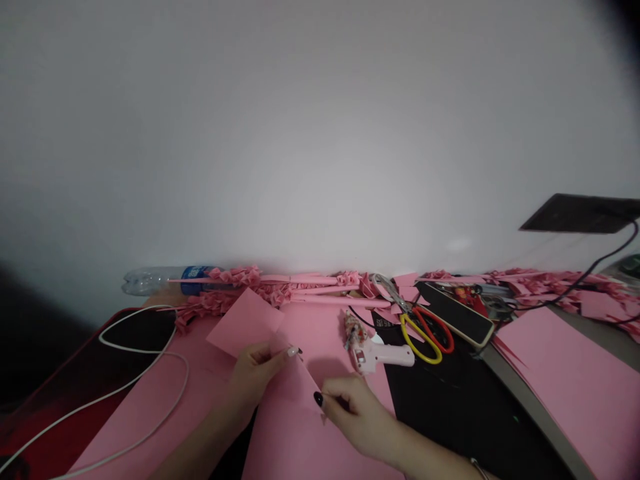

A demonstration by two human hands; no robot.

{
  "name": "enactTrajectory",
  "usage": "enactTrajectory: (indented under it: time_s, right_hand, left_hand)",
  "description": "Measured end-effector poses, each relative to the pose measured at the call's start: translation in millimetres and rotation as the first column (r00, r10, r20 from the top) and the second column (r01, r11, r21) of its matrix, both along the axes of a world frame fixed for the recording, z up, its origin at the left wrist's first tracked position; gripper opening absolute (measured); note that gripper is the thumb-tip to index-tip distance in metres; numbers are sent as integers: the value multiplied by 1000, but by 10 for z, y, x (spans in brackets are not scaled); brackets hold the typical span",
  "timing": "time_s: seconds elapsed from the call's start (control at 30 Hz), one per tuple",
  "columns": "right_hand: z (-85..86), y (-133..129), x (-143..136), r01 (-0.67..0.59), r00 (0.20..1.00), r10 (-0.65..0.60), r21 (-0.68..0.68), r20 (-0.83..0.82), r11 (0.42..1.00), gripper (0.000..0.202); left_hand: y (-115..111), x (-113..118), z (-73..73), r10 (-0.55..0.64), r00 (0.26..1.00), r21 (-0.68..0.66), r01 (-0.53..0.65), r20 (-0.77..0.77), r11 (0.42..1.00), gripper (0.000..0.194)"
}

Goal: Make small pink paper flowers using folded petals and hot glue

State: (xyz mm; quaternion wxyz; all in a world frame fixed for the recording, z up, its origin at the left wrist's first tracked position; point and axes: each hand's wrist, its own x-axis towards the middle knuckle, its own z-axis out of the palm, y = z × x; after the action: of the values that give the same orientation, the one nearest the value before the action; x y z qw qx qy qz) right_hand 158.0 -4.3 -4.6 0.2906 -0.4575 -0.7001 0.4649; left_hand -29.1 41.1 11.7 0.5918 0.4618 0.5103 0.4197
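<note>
Grey wall (320, 147) ahead, dim light; a dark tabletop (450, 400) below, much of it under pink sheets (325, 447).

Nearest: the paper (296, 387), slanting between my hands just over the sheets. My left hand (257, 367) pinches it, thumb on the face, fingers partly hidden behind. My right hand (350, 408) nips its lower end between thumb and finger. Both grips look light. Main risk, I judge: uneven pull. If one hand tugs harder, the paper could crease off line or tear at the right pinch. Same pink below as above, so an edge is easy to misread and a loose sheet easy to catch up with it.

By my left forearm, the white cable (140, 380) loops over a sheet; an elbow swing could drag both.

Just beyond my right hand, the glue gun (383, 355) lies on its side, tip messy. Can't tell if it's hot; if so, a stray knuckle could burn or the sheet take glue. Scissors (427, 337) beside it, phone (457, 315) behind; a careless reach could knock them.

Farthest, along the wall: bottle (153, 281) and pink stems (320, 299), crowded, easily crushed.
</note>
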Motion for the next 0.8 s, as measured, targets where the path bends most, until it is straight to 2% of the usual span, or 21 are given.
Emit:
enactTrajectory:
  time_s: [0.13, 0.2, 0.33, 0.4, 0.53, 0.57, 0.7, 0.8]
  right_hand:
    - [-15, -12, 11, 11, 1000, -11, -6, -8, 1000, 30]
    - [-27, -23, 19, 2, 1000, -2, -7, -7, 1000, 29]
    - [-55, -33, 24, -47, 998, 47, -5, -41, 999, 28]
    - [-64, -27, 16, -10, 997, 9, -15, -77, 1000, 27]
    - [-67, -16, -11, 124, 972, -134, -62, -194, 990, 7]
    - [-70, -17, -16, 136, 962, -150, -77, -230, 988, 10]
    - [-111, -34, -15, 122, 953, -140, -85, -267, 989, 44]
    - [-138, -49, 3, 90, 966, -96, -39, -241, 995, 49]
  left_hand:
    - [41, -56, -43, 47, 996, 38, -50, 71, 998, 26]
    - [67, -89, -67, 83, 992, -1, -84, 96, 996, 23]
    - [125, -137, -49, 252, 940, -101, -234, 229, 967, 28]
    - [137, -139, -32, 290, 923, -119, -268, 253, 956, 29]
    - [114, -109, -64, 207, 964, -108, -191, 166, 976, 28]
    - [105, -98, -81, 173, 974, -97, -160, 148, 982, 28]
    - [78, -56, -121, 45, 997, 6, -45, 68, 999, 25]
    - [50, -29, -92, 19, 995, -20, -17, 94, 1000, 30]
